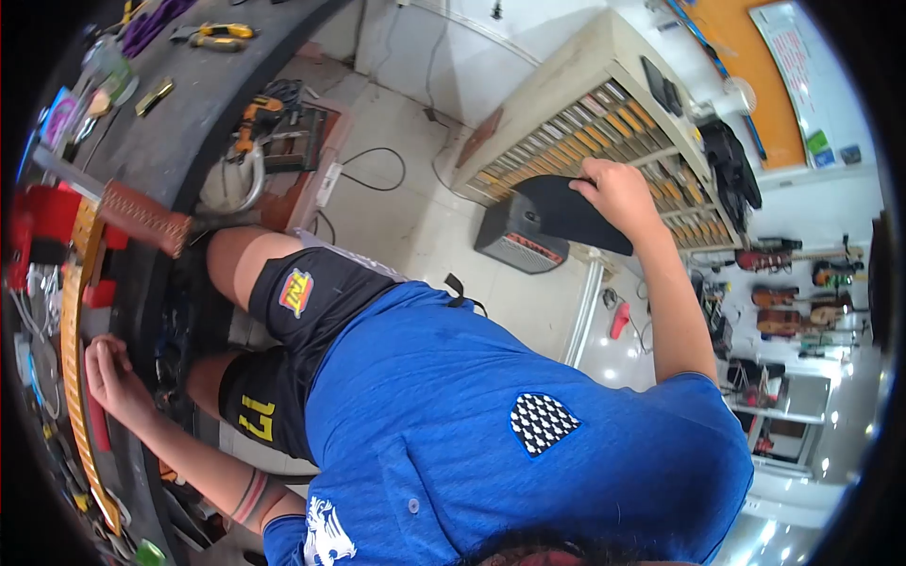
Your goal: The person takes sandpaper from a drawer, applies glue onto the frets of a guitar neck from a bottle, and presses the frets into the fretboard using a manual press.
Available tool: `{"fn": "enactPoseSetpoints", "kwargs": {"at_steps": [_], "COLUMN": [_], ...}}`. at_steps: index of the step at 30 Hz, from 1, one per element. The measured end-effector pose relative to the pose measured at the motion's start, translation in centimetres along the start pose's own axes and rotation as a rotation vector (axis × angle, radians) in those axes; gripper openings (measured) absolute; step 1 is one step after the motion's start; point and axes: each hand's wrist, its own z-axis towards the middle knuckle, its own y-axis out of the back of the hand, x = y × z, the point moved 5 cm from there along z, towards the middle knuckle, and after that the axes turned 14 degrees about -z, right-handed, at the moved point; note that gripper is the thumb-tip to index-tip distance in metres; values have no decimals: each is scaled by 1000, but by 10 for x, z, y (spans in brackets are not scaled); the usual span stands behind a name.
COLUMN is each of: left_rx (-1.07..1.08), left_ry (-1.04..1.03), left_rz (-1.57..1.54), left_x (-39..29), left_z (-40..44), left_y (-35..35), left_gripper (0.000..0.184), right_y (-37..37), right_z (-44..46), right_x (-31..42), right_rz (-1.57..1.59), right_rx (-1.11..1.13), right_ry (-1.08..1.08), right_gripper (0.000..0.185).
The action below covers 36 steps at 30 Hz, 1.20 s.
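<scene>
My left hand (118, 382) is at the bench edge, right beside a long pale wooden guitar neck (74, 349) with frets across it. Its fingers are curled in, and whatever they may hold is hidden. A red bar (98, 426) lies just beneath that hand. Off to the other side, my right hand (618, 198) is raised and closed on the upper edge of a thin black panel (571, 209) with a rounded end. A brown stitched leather piece (144, 219) rests at the head end of the neck.
Yellow-handled pliers (219, 38) lie on the dark workbench (203, 90). Below it sits an orange power tool (255, 121). An amplifier (521, 236) stands on the floor by a cabinet of many small drawers (576, 123). Guitars (783, 297) hang on the far wall. A cable (401, 170) loops across the floor.
</scene>
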Motion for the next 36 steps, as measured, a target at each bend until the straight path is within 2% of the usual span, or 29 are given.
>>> {"fn": "enactPoseSetpoints", "kwargs": {"at_steps": [2, 3, 5, 6, 7, 8, 9, 10, 11, 13, 15, 16, 17, 20, 21, 25, 28, 31, 33, 34, 36], "left_rx": [-138, -178, -163, -58, 44, 217, 370, 415, 383, 325, 260, 146, 48, -170, -247, -462, -564, -609, -576, -564, -591], "left_ry": [-67, -187, -306, -375, -357, -425, -463, -451, -472, -464, -369, -321, -270, -137, -84, 74, 99, 47, 46, 42, -23], "left_rz": [206, 437, 387, 371, 403, 482, 512, 577, 589, 616, 654, 628, 579, 546, 536, 492, 499, 477, 510, 530, 338], "left_x": [-17, -32, -42, -54, -58, -61, -78, -89, -99, -104, -105, -108, -113, -124, -130, -144, -153, -159, -160, -160, -154], "left_z": [-16, -28, -56, -66, -76, -81, -79, -80, -79, -82, -90, -94, -98, -118, -124, -151, -163, -169, -172, -173, -178], "left_y": [-30, -55, -102, -143, -176, -208, -244, -268, -282, -281, -258, -244, -232, -201, -194, -170, -158, -154, -151, -149, -145], "left_gripper": [22, 19, 19, 15, 9, 14, 32, 43, 45, 43, 27, 18, 17, 14, 14, 15, 15, 14, 20, 24, 38], "right_y": [38, 52, 82, 98, 114, 128, 142, 156, 170, 198, 218, 225, 227, 228, 229, 239, 247, 246, 248, 252, 261], "right_z": [23, 34, 52, 59, 66, 72, 76, 78, 81, 82, 87, 87, 84, 73, 69, 48, 37, 36, 34, 34, 39], "right_x": [39, 57, 96, 116, 139, 160, 183, 203, 222, 258, 291, 309, 325, 372, 385, 420, 434, 443, 450, 453, 460], "right_rz": [59, 88, 236, 308, 378, 436, 497, 553, 589, 662, 948, 1095, 1194, 1145, 1135, 1140, 1110, 1329, 1452, 1366, 1212], "right_rx": [-18, -16, -89, -120, -117, -166, -222, -275, -303, -358, -431, -449, -532, -830, -862, -864, -913, -803, -722, -702, -670], "right_ry": [111, 171, 339, 431, 546, 655, 767, 882, 971, 1156, 1060, 1011, 973, 995, 1035, 1183, 1245, 1258, 1292, 1365, 1531], "right_gripper": [29, 25, 20, 18, 10, 10, 11, 14, 15, 18, 29, 34, 45, 48, 50, 57, 59, 40, 32, 34, 37]}}
